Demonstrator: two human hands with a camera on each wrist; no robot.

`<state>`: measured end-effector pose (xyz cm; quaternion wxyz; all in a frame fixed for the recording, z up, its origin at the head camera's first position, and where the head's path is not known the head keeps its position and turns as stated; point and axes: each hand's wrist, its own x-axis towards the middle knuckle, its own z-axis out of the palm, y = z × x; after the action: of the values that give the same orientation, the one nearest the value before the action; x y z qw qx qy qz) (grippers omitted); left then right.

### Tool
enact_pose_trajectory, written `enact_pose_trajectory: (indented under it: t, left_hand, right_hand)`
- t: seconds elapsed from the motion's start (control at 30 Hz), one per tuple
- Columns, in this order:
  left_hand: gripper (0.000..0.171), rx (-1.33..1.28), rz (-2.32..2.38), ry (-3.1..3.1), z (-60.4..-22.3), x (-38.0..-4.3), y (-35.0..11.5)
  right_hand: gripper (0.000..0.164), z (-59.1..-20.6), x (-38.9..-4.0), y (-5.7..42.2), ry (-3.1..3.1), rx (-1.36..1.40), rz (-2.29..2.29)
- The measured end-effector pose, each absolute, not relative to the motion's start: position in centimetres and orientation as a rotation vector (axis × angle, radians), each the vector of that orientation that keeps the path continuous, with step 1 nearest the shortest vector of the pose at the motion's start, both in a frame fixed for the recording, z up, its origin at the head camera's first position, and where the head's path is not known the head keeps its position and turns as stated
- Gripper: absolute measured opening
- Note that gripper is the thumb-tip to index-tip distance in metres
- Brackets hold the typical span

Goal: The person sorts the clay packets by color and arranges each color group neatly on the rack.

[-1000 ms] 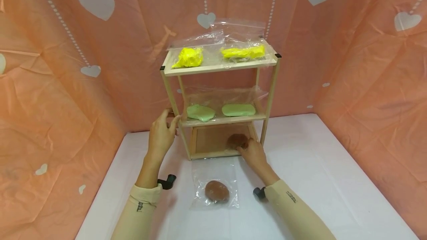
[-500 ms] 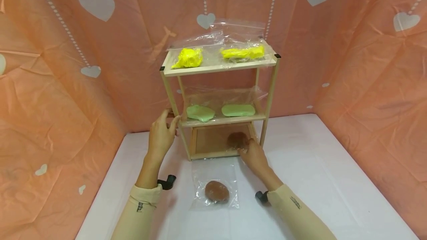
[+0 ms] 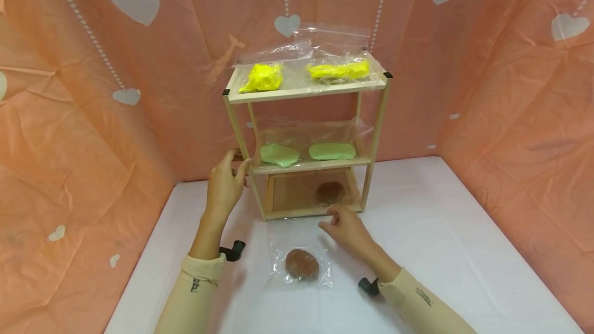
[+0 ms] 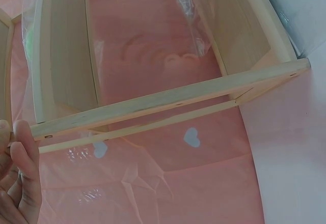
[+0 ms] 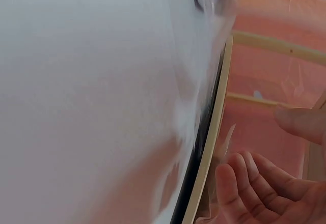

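Note:
A small three-tier wooden shelf [image 3: 306, 96] stands on the white table. My left hand [image 3: 223, 189] holds its left side at the middle tier, with thumb and fingers around the post [image 4: 102, 113]. On the bottom tier, toward the right, lies a brown clay-like lump [image 3: 330, 191] in a clear bag. My right hand [image 3: 350, 231] is just in front of that tier's front rail, thumb and fingers apart and nothing between them. A second bagged brown lump [image 3: 301, 264] lies on the table in front of the shelf.
Two bagged yellow lumps [image 3: 262, 77] rest on the top tier. Bagged pale green pieces [image 3: 331, 151] lie side by side on the middle tier. A pink cloth [image 3: 195, 66] with white hearts surrounds the white table [image 3: 408, 220] at the back and sides.
My right hand has let go of the bagged brown lump on the bottom tier and drawn back toward me. My left hand stays at the post.

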<state>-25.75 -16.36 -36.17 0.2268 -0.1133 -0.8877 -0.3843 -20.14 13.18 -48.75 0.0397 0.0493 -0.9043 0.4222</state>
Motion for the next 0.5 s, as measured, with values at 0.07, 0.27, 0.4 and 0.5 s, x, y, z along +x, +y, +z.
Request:
enact_pose_trajectory:
  t: [0.07, 0.27, 0.4, 0.5]
  left_hand:
    - [0.034, -0.311, -1.062, -2.447, -36.2, -25.8, -16.4]
    - [0.033, -0.308, -1.061, -2.446, -36.2, -25.8, -16.4]
    - [0.033, -0.310, -1.068, -2.442, -36.2, -25.8, -16.3]
    - [0.034, -0.316, -1.074, -2.444, -36.1, -25.8, -16.3]
  right_hand:
    - [0.037, -48.7, -19.6, 13.0, -2.768, 0.174, 1.304]
    - [0.044, -48.6, -17.8, 12.4, -2.770, 0.228, 1.351]
    - [0.047, -48.5, -16.5, 11.9, -2.799, 0.274, 1.363]
    - [0.048, -48.6, -15.6, 11.6, -2.817, 0.324, 1.361]
